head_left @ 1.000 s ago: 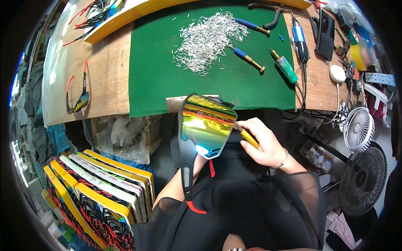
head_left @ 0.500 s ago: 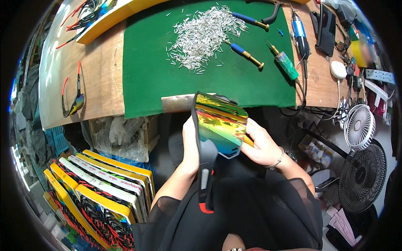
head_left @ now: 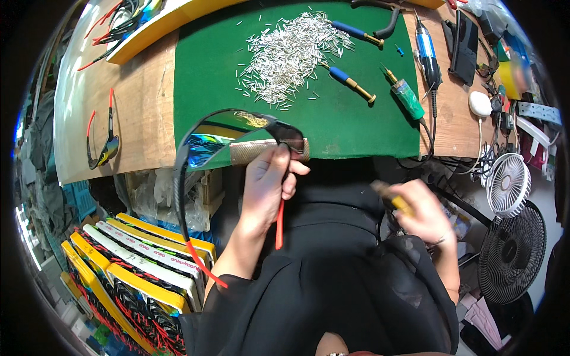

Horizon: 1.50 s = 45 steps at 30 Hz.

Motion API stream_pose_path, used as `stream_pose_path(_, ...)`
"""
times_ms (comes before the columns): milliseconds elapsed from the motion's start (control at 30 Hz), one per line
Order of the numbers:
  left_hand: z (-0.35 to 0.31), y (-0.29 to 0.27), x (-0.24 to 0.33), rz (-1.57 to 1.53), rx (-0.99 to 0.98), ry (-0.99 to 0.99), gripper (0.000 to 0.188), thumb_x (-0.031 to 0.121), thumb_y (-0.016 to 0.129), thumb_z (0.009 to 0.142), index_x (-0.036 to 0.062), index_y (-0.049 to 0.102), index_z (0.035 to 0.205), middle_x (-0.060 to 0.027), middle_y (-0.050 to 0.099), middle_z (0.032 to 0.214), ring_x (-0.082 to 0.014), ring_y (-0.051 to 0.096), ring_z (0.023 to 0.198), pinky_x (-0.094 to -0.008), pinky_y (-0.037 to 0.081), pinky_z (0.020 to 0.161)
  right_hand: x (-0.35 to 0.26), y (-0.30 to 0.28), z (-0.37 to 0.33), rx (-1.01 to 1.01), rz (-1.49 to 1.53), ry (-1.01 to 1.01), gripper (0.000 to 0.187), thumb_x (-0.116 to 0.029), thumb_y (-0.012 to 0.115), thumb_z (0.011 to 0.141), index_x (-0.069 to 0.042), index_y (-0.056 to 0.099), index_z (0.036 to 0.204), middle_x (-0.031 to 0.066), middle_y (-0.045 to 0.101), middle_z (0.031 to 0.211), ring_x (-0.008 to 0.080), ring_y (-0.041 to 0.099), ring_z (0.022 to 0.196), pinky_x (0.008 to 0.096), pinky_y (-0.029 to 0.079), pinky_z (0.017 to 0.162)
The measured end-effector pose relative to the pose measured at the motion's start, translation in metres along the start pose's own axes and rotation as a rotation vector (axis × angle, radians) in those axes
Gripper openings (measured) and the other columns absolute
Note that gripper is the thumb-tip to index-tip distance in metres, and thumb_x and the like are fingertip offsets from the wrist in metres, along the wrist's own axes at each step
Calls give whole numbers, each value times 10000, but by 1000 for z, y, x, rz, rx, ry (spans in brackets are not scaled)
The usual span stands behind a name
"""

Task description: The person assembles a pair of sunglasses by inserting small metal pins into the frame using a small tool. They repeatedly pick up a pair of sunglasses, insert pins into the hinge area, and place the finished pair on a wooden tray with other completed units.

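Observation:
A pair of wraparound sunglasses [head_left: 205, 149] with mirrored lenses, a black frame and red arm tips is in my left hand [head_left: 267, 181]. My fingers pinch it near one end of the frame, in front of the green mat's near edge, with both arms hanging down. My right hand [head_left: 423, 210], smeared by motion, is closed around a tool with a yellow handle [head_left: 403, 205]. The tool's brownish end points left, and its exact kind is too blurred to make out. My two hands are well apart.
A heap of small silvery pins [head_left: 285, 59] lies on the green mat [head_left: 219, 77], beside blue-handled hand tools [head_left: 350, 83], a green-wrapped tool [head_left: 407, 98] and a corded blue tool [head_left: 425, 47]. Other sunglasses [head_left: 107, 145] lie left. Filled yellow trays [head_left: 148, 291] stand lower left, fans [head_left: 509, 252] right.
My left hand has turned the sunglasses and brought them left, so the arms now hang apart. My right hand has left the sunglasses and moved right and down with the yellow-handled tool.

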<state>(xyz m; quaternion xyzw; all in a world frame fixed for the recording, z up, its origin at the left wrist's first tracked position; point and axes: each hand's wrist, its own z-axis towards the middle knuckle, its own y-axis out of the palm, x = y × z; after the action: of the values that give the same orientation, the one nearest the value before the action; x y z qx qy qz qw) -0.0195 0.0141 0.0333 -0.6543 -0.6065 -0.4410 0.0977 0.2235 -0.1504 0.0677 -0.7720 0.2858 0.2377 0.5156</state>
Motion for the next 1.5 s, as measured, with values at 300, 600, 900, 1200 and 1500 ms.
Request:
stream_pose_path(300, -10, 19, -7, 52, -126, -82, 284, 271, 432, 936, 1, 519, 922, -63, 592, 706, -36, 377, 444, -170, 299, 404, 115, -40, 31, 839, -823, 555, 438, -303, 558, 845, -45, 488, 1193, 190, 532, 1028, 328, 492, 959, 391, 383, 858)
stream_pose_path(600, -8, 16, -42, 155, -143, 110, 216, 195, 476, 914, 18, 578, 843, 22, 518, 629, -17, 429, 498, -176, 353, 452, -70, -18, 64, 197, 206, -129, 465, -115, 639, 752, 12, 478, 1169, 145, 545, 1053, 222, 562, 877, 300, 446, 778)
stream_pose_path(900, -38, 17, -10, 89, -250, -219, 289, 187, 429, 931, 0, 437, 1151, -79, 601, 826, -37, 477, 483, -160, 407, 438, -63, 20, 95, 374, 408, -229, 282, 53, 506, 716, -1, 595, 977, 150, 620, 815, 273, 612, 698, 297, 475, 627)
stream_pose_path(1200, -35, 22, -17, 4, -203, -215, 273, 134, 428, 925, -12, 462, 1154, -52, 593, 810, 0, 362, 423, -149, 306, 395, -59, 26, 97, 448, 482, -94, 133, -108, 553, 841, 18, 594, 824, 142, 600, 672, 199, 595, 568, 294, 441, 513)
stream_pose_path(1500, -27, 17, -27, 56, -246, -186, 251, 117, 427, 914, 19, 494, 1135, -84, 626, 868, 6, 298, 402, -145, 230, 374, -58, 30, 97, 529, 383, -222, 82, -33, 516, 821, 6, 569, 870, 115, 601, 691, 210, 616, 572, 300, 477, 528)
